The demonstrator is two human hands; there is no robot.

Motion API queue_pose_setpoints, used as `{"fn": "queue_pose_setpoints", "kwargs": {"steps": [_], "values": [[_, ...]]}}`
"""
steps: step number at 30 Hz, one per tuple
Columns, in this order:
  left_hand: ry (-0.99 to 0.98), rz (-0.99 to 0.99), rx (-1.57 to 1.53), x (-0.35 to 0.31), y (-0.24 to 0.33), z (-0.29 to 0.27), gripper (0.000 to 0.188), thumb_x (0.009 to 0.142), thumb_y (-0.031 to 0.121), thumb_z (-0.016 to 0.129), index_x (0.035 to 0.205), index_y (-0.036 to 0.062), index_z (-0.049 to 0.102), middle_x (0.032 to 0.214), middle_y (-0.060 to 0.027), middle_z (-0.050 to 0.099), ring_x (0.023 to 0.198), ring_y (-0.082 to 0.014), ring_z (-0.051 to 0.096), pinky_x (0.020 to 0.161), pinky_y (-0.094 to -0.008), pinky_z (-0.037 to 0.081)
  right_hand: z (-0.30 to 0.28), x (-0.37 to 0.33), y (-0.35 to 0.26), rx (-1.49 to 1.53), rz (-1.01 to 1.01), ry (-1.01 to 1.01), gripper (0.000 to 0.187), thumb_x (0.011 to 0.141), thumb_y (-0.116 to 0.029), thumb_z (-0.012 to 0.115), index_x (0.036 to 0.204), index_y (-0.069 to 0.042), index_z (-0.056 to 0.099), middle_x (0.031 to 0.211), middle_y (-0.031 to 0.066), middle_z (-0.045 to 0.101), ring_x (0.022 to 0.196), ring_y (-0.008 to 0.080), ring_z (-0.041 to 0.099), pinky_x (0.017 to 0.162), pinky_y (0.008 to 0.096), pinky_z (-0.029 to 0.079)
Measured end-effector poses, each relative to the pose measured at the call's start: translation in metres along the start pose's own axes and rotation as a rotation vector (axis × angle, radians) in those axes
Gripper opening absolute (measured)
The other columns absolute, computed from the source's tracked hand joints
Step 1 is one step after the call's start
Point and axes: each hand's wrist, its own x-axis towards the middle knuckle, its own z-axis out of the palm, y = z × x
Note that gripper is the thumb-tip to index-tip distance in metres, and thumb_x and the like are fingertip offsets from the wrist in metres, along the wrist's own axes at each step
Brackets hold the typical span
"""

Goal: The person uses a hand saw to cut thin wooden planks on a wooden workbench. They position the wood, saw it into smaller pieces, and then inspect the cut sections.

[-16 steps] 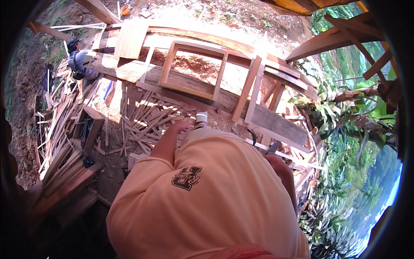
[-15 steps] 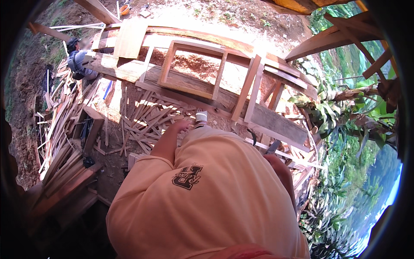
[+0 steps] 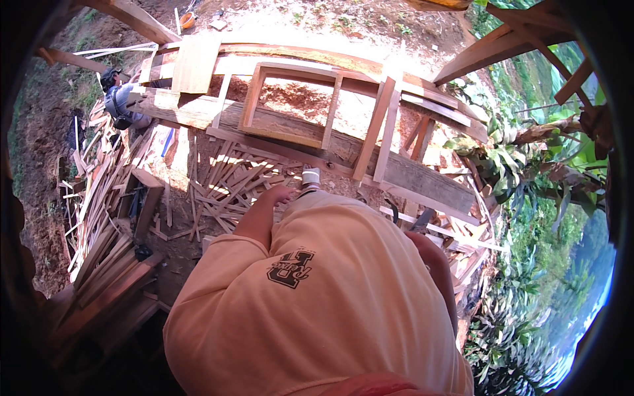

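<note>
My left hand [image 3: 282, 194] hangs beside my body in front of the workbench, its fingers curled and no object visible in them. Low on my right side, my right hand [image 3: 416, 239] is in shadow and partly hidden by my shirt; its fingers do not show. Just beyond it are a dark flat piece [image 3: 422, 220] and a dark curved piece [image 3: 392, 209]; whether the hand touches either is unclear. Across the bench [image 3: 422, 179] rests a rectangular wooden frame [image 3: 294, 136]. Two narrow boards [image 3: 375, 132] lean over the bench to its right.
Wood offcuts [image 3: 228, 178] litter the ground below the bench. A wide board [image 3: 196, 65] lies at the bench's left. Another person [image 3: 122, 102] is at the far left, near a long pile of strips [image 3: 99, 198]. Stacked timber [image 3: 109, 294] stands at lower left; plants [image 3: 522, 264] grow on the right.
My view has shifted slightly, so the bench and frame sit a little further left. The other person's head has lowered. My left hand stays near the bench; the wooden frame looks unmoved.
</note>
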Motion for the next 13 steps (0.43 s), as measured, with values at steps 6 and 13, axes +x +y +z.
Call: {"fn": "queue_pose_setpoints", "kwargs": {"steps": [6,13], "values": [[0.039,0.034,0.007,-0.001,-0.004,-0.001,0.064,0.095,0.057,0.064,0.140,0.0105,0.060,0.133,-0.0148,0.068,0.111,-0.0263,0.069,0.091,-0.0506,0.053,-0.008,0.010,0.028,-0.068,-0.136,-0.021,0.032,0.087,-0.014,0.077,0.117,-0.005,0.073,0.113,0.0119,0.071,0.099,0.0217,0.069,0.090,0.0344,0.054],[0.042,0.005,0.065,-0.019,0.000,0.005,0.059,0.100,0.054,0.057,0.141,0.0112,0.058,0.135,-0.0135,0.067,0.114,-0.0260,0.069,0.091,-0.0515,0.053,-0.003,0.033,0.104,0.013,-0.206,0.130,0.041,0.086,-0.020,0.079,0.126,-0.012,0.072,0.113,0.0114,0.072,0.104,0.0264,0.069,0.092,0.0354,0.053]]}}
